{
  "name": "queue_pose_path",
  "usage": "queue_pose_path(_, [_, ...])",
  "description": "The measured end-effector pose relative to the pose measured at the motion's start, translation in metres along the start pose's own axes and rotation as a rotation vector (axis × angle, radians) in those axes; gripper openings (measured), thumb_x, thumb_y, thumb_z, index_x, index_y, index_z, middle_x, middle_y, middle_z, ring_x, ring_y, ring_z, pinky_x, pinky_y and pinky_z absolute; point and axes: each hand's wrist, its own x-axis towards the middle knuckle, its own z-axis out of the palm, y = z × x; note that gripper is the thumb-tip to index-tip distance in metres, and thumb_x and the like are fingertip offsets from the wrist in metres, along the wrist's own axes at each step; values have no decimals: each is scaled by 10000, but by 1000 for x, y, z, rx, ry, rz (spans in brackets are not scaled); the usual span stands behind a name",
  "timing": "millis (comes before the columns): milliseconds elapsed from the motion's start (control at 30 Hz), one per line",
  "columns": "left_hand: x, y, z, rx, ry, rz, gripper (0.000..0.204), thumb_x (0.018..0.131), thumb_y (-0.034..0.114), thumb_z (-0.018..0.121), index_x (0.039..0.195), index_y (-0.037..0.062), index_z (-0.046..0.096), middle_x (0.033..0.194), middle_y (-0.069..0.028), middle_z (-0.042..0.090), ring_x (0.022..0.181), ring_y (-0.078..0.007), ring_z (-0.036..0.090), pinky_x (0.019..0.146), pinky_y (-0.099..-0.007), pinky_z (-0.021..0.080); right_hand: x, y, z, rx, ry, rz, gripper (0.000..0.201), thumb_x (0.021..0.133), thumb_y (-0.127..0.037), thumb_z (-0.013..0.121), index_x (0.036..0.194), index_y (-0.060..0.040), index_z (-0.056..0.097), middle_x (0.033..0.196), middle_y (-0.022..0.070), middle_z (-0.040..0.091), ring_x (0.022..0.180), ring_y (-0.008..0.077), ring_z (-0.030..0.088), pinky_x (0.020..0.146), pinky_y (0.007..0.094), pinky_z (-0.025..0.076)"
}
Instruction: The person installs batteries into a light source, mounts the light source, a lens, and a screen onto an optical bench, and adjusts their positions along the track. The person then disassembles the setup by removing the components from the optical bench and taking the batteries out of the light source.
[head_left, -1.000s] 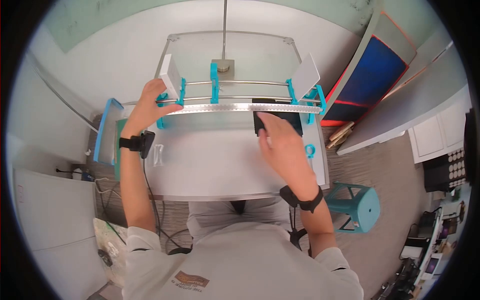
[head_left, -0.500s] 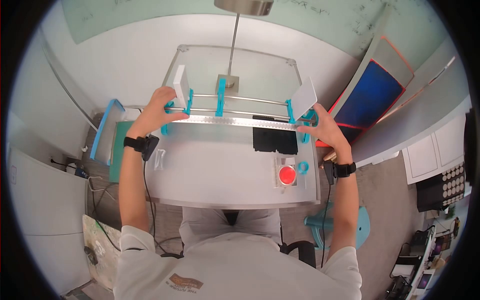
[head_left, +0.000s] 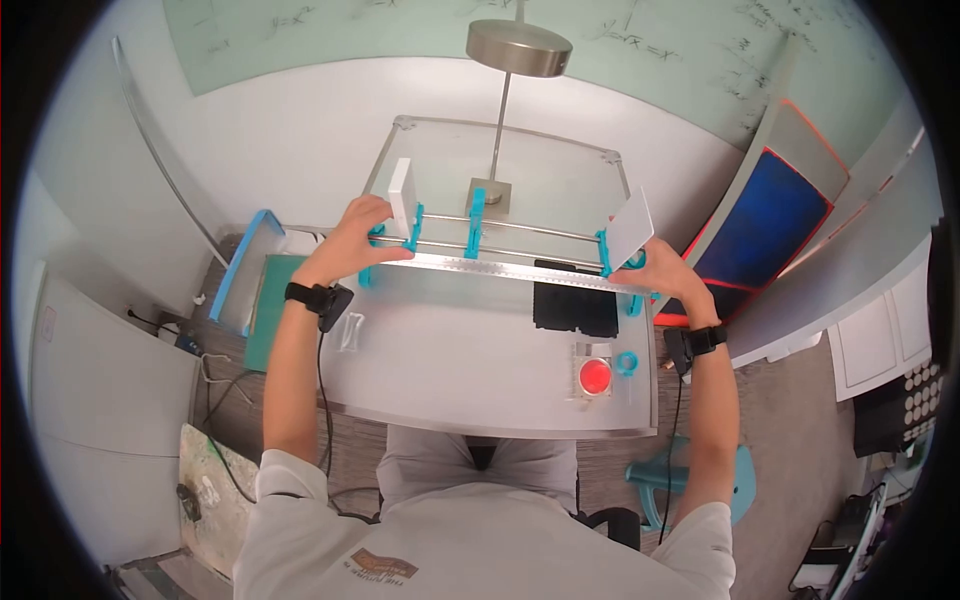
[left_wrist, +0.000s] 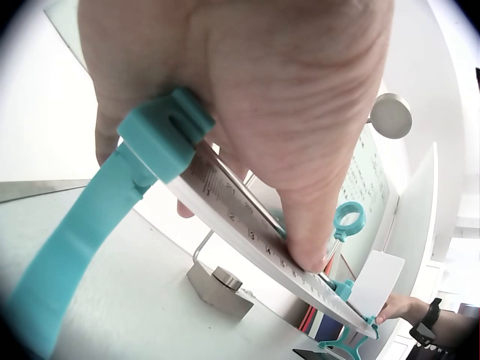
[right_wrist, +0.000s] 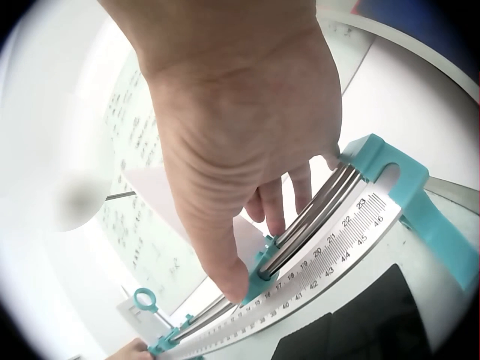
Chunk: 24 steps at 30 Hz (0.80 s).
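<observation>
A bench of two metal rods with teal end supports and a metal ruler (head_left: 480, 267) along its front stands across the table. My left hand (head_left: 350, 240) grips its left end, thumb in front and fingers behind the rods, beside an upright white block (head_left: 402, 195). At the other end my right hand (head_left: 672, 274) holds the bench by the rods, its thumb at the teal slider (right_wrist: 259, 279) that bears a tilted white card (head_left: 630, 232). Between them, a teal ring holder (left_wrist: 349, 219) stands on the rods. The far fingers are partly hidden in the head view.
On the table (head_left: 450, 370) lie a black sheet (head_left: 575, 312), a red disc (head_left: 595, 376) on a clear case, a small teal ring (head_left: 627, 363) and a clear plastic piece (head_left: 350, 332). A lamp (head_left: 519, 48) rises behind the bench. A teal stool (head_left: 742, 482) stands at the right.
My right hand has moved from over the black sheet to the bench's right end and taken hold there, uncovering the red disc. The left hand keeps its place; the head view has tilted up.
</observation>
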Motion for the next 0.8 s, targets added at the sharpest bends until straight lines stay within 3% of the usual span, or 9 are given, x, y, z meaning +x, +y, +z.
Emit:
queue_pose_path(167, [1,-3,0,9,-25,21,599,774,325,884,1254,50,654,1281,-124,618,1313,-339,458,1075,-434,431,3,5,3,-14,-5,17,828,750,-261,870,1460,-30,510,1385,217,594,1317,352,562,1118,399,428])
queue_pose_path(267, [1,1,1,-46,-43,-48,598,780,324,878,1266,57,654,1311,-134,598,1325,-340,451,1073,-435,443,8,1,7,-35,-54,56,872,732,-265,858,1500,-69,493,1424,186,590,1326,332,558,1145,392,403])
queue_pose_path(333, [1,-2,3,-68,-22,-61,601,782,326,874,1278,67,654,1353,-146,569,1343,-347,441,1079,-438,450,6,-8,10,-3,-19,-26,879,743,-242,855,1514,-68,470,1435,193,581,1331,338,554,1146,387,407])
queue_pose_path(500, [1,-7,3,-58,-42,-82,631,777,333,877,1305,78,644,1384,-153,544,1363,-354,423,1089,-440,447,12,-11,21,22,2,-21,894,748,-212,866,1527,-72,450,1442,194,576,1330,336,557,1147,387,412])
queue_pose_path(633, [1,-12,3,-9,-77,-71,724,779,307,890,1394,89,578,1435,-132,483,1353,-309,440,1026,-410,502,16,-15,25,69,-39,-53,890,770,-286,855,1528,-85,435,1482,208,515,1393,354,481,1163,419,391])
queue_pose_path(800, [2,-3,0,-19,-92,-74,696,779,328,885,1367,93,598,1426,-137,506,1353,-327,427,1046,-422,482,20,-29,26,64,-58,-52,914,769,-298,851,1537,-67,414,1495,212,499,1399,361,469,1171,426,390])
